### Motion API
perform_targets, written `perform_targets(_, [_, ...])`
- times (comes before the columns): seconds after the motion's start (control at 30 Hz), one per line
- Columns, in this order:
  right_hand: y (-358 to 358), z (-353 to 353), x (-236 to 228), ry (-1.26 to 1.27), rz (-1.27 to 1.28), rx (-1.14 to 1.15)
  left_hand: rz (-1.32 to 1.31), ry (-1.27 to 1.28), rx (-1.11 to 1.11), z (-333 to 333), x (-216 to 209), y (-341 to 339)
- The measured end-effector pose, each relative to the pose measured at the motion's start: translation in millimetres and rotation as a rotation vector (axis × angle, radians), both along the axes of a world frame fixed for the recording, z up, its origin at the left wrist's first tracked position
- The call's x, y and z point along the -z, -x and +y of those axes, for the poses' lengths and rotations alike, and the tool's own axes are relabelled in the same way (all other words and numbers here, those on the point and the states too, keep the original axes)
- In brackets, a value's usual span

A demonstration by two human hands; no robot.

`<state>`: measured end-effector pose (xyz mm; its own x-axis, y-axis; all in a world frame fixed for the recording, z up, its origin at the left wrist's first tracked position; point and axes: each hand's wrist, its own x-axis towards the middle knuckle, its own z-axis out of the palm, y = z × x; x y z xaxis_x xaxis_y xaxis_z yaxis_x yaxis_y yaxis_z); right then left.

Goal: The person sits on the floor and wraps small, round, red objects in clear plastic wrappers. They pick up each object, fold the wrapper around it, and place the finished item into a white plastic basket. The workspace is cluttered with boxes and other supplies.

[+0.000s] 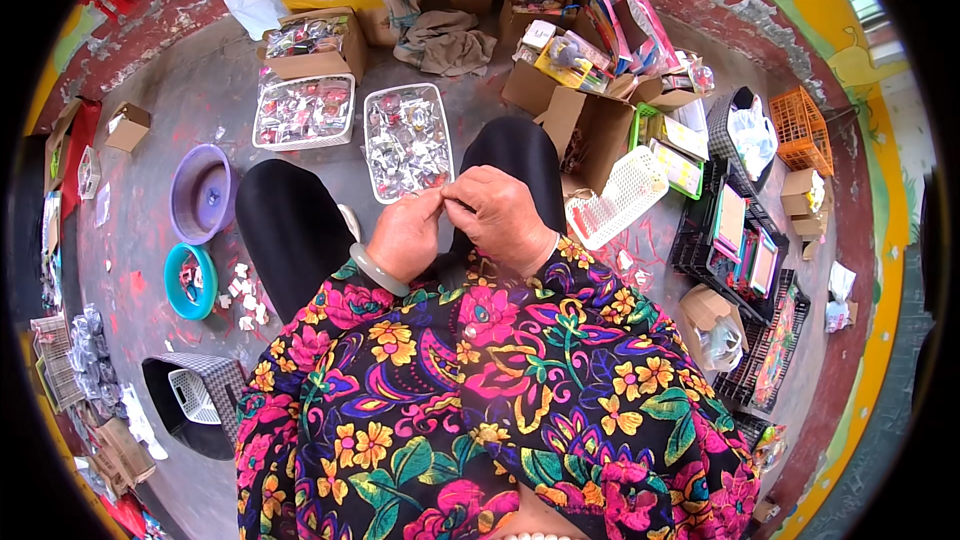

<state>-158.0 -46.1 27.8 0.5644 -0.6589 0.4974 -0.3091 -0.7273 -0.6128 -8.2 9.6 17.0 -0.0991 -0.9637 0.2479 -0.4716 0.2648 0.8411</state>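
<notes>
Over my lap, between my knees, both hands meet with their fingertips together. My left hand (403, 236) is closed in a pinch, a pale bangle (379, 270) round its wrist. Beside it my right hand (503, 217) is closed too, thumb and fingers pressed together. Whatever is pinched between them is too small to make out. Just beyond the hands lies a white plastic basket (372, 104) filled with many small clear-wrapped packets (408, 143). To its left a second white basket (345, 130) holds similar packets.
At left stand a purple basin (226, 212) and a teal basin (172, 292), with white scraps (243, 298) nearby. An open cardboard box (603, 140), a tilted white basket (600, 222) and black crates (700, 235) crowd the right. A grey cloth (445, 43) lies at the back.
</notes>
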Motion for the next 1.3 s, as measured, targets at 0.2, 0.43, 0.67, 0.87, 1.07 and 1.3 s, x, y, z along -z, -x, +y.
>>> perform_targets(0.2, [-2, 1, 1, 0.004, -0.015, 0.014, -0.029, 0.003, -0.006, 2, 7, -1])
perform_targets(0.43, [-3, 4, 3, -0.124, -0.101, 0.105, 0.131, -0.174, -0.004, 1, 9, -2])
perform_targets(0.67, [-3, 6, 0, -0.456, -0.171, 0.108, 0.383, -0.221, -0.083, 1, 13, 0])
perform_targets(0.87, [-2, 5, -1, -0.465, -0.156, 0.115, 0.212, -0.158, -0.042, 1, 6, -3])
perform_targets(1.07, [7, -5, 7, -0.846, -0.313, 0.090, 0.159, -0.074, -0.100, 1, 8, -4])
perform_targets(1.3, [28, -12, 6, -1.236, -0.549, 0.067, 0.877, -0.533, -0.079, 0, 4, -7])
